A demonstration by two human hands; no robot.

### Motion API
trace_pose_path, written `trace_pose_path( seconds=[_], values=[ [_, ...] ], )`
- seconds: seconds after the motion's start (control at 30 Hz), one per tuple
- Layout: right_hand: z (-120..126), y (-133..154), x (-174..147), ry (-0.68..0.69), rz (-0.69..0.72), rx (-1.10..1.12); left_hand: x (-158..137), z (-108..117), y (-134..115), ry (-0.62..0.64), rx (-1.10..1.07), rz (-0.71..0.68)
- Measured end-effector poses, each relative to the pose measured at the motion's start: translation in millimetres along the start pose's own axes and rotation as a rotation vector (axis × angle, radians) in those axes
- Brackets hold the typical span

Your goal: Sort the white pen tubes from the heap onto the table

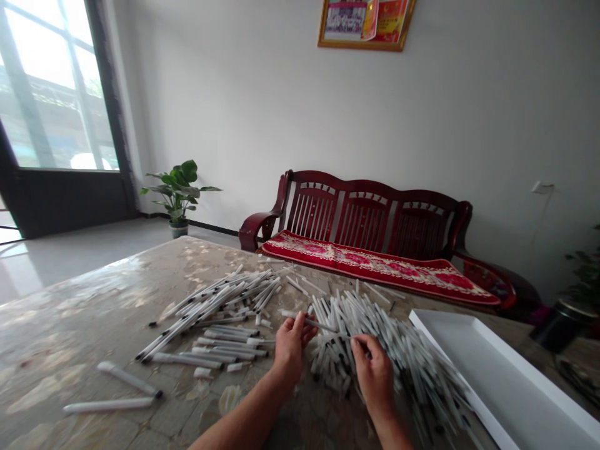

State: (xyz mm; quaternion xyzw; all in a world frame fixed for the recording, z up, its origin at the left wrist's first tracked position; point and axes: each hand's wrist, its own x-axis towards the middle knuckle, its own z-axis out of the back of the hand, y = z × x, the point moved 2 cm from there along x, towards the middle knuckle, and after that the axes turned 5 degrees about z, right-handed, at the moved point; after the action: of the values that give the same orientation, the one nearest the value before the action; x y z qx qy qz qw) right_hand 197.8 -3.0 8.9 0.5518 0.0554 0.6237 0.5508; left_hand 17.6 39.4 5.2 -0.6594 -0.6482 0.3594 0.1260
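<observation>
Pen (321, 324) lay gripped in the fingers of the left hand (289, 345) above the counter (37, 337), roughly parallel to its far edge, one end toward the right hand (377, 369), whose grasp I couldn't tell.

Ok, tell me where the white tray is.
In the head view, the white tray is at lower right, just right of the big pen pile.
</observation>
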Motion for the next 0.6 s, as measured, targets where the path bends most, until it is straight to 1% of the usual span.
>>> trace_pose_path(
  seconds=[0.17, 0.2, 0.27, 0.33, 0.43, 0.5, 0.6],
  values=[
    [17, -8, 5, -0.149, -0.187, 0.012, 11, 8, -25, -0.142, -0.083, -0.122],
    [20, -9, 6, -0.157, -0.206, 0.007, 12, 10, -28, -0.164, -0.087, -0.149],
    [22, -10, 7, -0.123, -0.216, -0.027, 14, 12, -32, -0.182, -0.090, -0.192],
    [23, -9, 7, -0.035, -0.198, -0.086, 14, 13, -33, -0.161, -0.094, -0.200],
    [23, -5, 7, 0.073, -0.148, -0.200, 11, 9, -28, -0.113, -0.100, -0.165],
    [23, -2, 6, 0.081, -0.107, -0.265, 7, 6, -23, -0.059, -0.082, -0.136],
    [21, 1, 5, 0.025, -0.036, -0.278, -1, 1, -12, 0.044, 0.000, -0.099]
  ],
)
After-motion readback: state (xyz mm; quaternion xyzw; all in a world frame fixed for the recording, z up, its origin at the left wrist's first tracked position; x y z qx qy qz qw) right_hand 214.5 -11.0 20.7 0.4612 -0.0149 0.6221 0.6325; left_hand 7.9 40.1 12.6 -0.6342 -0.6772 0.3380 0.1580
